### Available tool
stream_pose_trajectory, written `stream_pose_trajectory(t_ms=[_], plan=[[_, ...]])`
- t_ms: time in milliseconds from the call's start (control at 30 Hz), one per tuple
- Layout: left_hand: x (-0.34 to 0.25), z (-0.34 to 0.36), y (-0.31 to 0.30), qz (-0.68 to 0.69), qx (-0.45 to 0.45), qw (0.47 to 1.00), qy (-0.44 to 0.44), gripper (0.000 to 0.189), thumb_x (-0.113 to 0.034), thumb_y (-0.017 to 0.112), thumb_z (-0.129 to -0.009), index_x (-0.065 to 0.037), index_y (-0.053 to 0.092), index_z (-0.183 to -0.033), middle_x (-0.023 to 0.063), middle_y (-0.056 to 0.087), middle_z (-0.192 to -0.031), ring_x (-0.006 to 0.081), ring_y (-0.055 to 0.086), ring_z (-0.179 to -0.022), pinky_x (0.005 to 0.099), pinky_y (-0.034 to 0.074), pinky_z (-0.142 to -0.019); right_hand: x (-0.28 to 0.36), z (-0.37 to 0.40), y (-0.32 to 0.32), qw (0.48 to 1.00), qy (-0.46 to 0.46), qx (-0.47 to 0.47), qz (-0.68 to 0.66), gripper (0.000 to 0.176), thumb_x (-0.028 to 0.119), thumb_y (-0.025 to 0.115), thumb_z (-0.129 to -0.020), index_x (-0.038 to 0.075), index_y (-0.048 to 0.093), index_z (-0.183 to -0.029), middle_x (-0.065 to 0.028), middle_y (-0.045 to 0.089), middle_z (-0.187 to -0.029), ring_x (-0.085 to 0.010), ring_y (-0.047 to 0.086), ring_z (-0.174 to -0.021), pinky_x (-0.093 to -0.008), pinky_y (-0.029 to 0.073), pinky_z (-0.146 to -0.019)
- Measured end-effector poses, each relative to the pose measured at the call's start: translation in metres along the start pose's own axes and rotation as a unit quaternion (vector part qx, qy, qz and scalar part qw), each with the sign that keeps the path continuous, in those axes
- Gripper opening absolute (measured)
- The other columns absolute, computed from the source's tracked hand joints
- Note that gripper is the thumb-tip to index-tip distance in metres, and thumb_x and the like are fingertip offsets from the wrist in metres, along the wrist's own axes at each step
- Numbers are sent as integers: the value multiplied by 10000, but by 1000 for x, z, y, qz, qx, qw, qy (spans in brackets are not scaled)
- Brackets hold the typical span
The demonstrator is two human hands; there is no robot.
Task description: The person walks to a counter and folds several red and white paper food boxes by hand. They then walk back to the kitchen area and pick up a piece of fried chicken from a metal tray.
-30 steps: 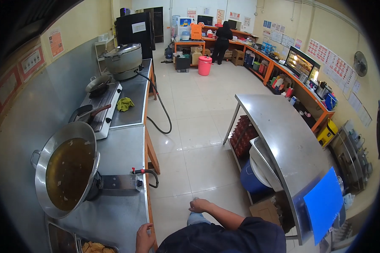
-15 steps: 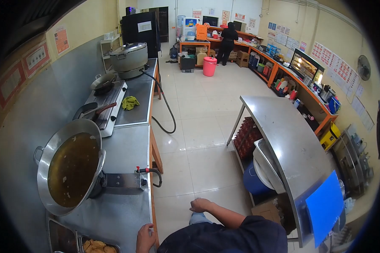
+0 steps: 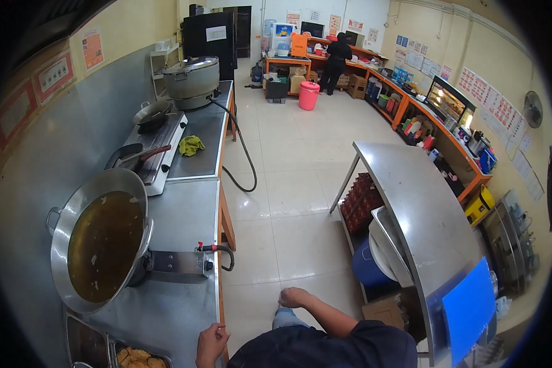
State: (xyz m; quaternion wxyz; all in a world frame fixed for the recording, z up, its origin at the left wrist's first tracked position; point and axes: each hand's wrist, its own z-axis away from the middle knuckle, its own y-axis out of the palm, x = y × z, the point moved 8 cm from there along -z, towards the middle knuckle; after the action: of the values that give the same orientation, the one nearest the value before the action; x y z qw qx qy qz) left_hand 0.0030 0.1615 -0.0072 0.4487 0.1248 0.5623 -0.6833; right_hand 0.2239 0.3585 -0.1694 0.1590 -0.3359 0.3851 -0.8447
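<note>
My left hand (image 3: 212,344) is by the front edge of the metal counter (image 3: 184,306), its fingers loosely bent and apart, with nothing visible in them. Over the floor in front of my body, my right hand (image 3: 295,297) is curled into a loose fist; I see nothing in it. A large wok (image 3: 56,264) of brown oil (image 3: 104,245) with a few pale bits floating stands on a burner (image 3: 176,264) to the left. Below it, at the bottom left, a metal tray holds golden fried pieces (image 3: 138,358), near my left hand.
Along the left counter stand a stove (image 3: 159,159) with pans, a green cloth (image 3: 191,145) and a big covered pot (image 3: 191,80). A black hose (image 3: 246,144) hangs over the edge. To the right is a steel table (image 3: 411,190) with a blue sheet (image 3: 469,310). A person (image 3: 335,61) stands far off.
The view has shifted slightly, and my left hand has risen a little beside the counter edge. My right hand stays nearly in place. The far person has changed posture slightly.
</note>
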Motion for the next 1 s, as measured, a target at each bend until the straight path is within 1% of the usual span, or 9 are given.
stream_pose_trajectory(t_ms=[233, 367, 467, 500, 533, 667, 700, 767, 1000], plan=[[-3, -18, 23, 67, 72, 992, -80, 243, 21, 563, -826, 6, 609, -1065, 130, 686, -842, 198, 670, -705, 294, 542, -681, -137, 17, 77, 989, 135, -3, -66, 475, 434, 488, -841, 1, 675, -897, -225, 655, -948, -408, 615, -900, -455, 477, -831], [-4, -44, 40, 90, 99, 989, -56, 262, 35, 489, -840, 0, 609, -1070, 148, 682, -937, 215, 673, -821, 294, 534, -749, -262, 71, 200, 945, 218, 240, -37, 372, 335, 512, -787, 28, 695, -893, -196, 671, -901, -351, 649, -806, -444, 499, -742], [-20, -82, 50, -20, 112, 993, 11, 268, -35, 535, -828, -4, 604, -1085, 167, 667, -989, 263, 656, -902, 324, 519, -801, -298, 134, 211, 847, 456, 144, -232, 383, 390, 617, -806, 34, 694, -926, -115, 679, -856, -238, 645, -712, -407, 520, -646], [-18, -103, 57, -20, 106, 994, 17, 268, -35, 535, -828, -4, 604, -1085, 167, 667, -989, 263, 656, -902, 324, 519, -801, -303, 142, 211, 893, 314, 35, -320, 296, 292, 635, -770, 14, 687, -858, -141, 661, -786, -220, 634, -758, -355, 496, -708], [-14, -122, 69, -50, 130, 990, 28, 311, -150, 593, -817, -29, 600, -1104, 168, 654, -1031, 296, 627, -960, 361, 497, -840, -304, 149, 202, 813, 468, 84, -337, 308, 300, 624, -782, -1, 679, -815, -118, 643, -751, -209, 608, -688, -359, 495, -646], [-64, -193, 94, -246, 205, 947, 15, 391, -314, 629, -824, -74, 593, -1130, 168, 634, -1091, 335, 586, -1044, 403, 472, -882, -329, 124, 156, 853, 408, 99, -309, 317, 320, 615, -799, 8, 670, -818, -97, 653, -777, -212, 605, -662, -378, 501, -612], [-88, -210, 93, -260, 199, 945, 23, 416, -354, 615, -836, -62, 587, -1132, 169, 632, -1094, 335, 585, -1043, 409, 469, -884, -334, 96, 153, 920, 250, 150, -263, 359, 361, 596, -809, 9, 665, -823, -95, 654, -778, -220, 608, -660, -374, 508, -620], [-149, -240, 81, -204, 171, 962, 62, 417, -351, 617, -839, -61, 585, -1135, 168, 636, -1086, 331, 593, -1029, 404, 474, -875, -368, 96, 103, 797, 462, 92, -377, 409, 400, 557, -820, 8, 671, -836, -86, 656, -780, -214, 622, -698, -395, 521, -645], [-224, -332, 75, -60, 80, 989, 110, 380, -312, 615, -855, -41, 587, -1119, 149, 665, -999, 277, 646, -907, 365, 511, -787, -435, 14, -105, 918, 341, -105, -174, 332, 366, 575, -822, 57, 686, -873, -97, 676, -790, -225, 651, -728, -371, 524, -676]])
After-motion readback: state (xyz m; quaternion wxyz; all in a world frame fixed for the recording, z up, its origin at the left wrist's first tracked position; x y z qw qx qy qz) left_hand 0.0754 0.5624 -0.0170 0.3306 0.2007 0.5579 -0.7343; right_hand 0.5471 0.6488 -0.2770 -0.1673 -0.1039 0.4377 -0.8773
